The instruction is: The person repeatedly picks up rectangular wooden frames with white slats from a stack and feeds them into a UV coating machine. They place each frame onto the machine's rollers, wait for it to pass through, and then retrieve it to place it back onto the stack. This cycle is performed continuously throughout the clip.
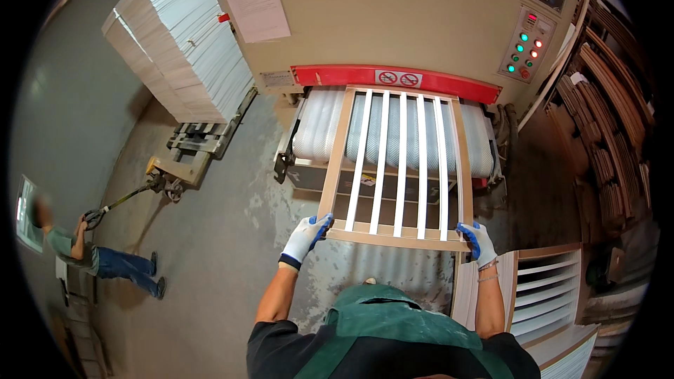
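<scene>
A rectangular slatted frame point(388, 238), with tan edges and several white slats, is held out in front of me. My left hand point(306, 236), in a white and blue work glove, grips its near left corner. At the near right corner my right hand point(479, 243), gloved the same way, is closed round the frame's edge. The far end of the frame lies over the ribbed pale belt point(319, 126) of a large beige machine point(393, 21), just under its red guard bar point(316, 76). Fingers beneath the frame are partly hidden.
More slatted frames point(544, 291) are stacked beside my right arm. Brown panels point(597, 133) stand along the right. A person point(98, 256) at the left holds the handle of a pallet jack point(175, 168), near a tall stack of white sheets point(186, 42). A control panel point(528, 43) glows on the machine.
</scene>
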Demonstrator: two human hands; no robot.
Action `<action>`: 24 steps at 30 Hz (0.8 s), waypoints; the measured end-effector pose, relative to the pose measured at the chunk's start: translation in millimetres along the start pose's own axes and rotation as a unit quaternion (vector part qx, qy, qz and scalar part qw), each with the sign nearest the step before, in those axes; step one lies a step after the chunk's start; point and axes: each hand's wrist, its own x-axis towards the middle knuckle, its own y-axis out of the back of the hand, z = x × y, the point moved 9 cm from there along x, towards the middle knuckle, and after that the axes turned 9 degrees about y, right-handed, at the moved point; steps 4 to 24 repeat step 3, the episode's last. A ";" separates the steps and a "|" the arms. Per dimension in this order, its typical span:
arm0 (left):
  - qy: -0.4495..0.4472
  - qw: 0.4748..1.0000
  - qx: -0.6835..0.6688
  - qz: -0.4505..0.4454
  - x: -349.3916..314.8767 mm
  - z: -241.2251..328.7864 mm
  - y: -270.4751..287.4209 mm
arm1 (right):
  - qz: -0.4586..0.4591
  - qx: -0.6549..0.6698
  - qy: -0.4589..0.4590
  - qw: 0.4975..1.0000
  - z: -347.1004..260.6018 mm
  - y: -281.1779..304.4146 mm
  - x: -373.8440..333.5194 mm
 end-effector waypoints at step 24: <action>-0.041 0.998 -0.040 -0.014 38.0 -21.5 13.3 | -0.009 0.029 -0.021 0.999 23.7 -7.1 1.4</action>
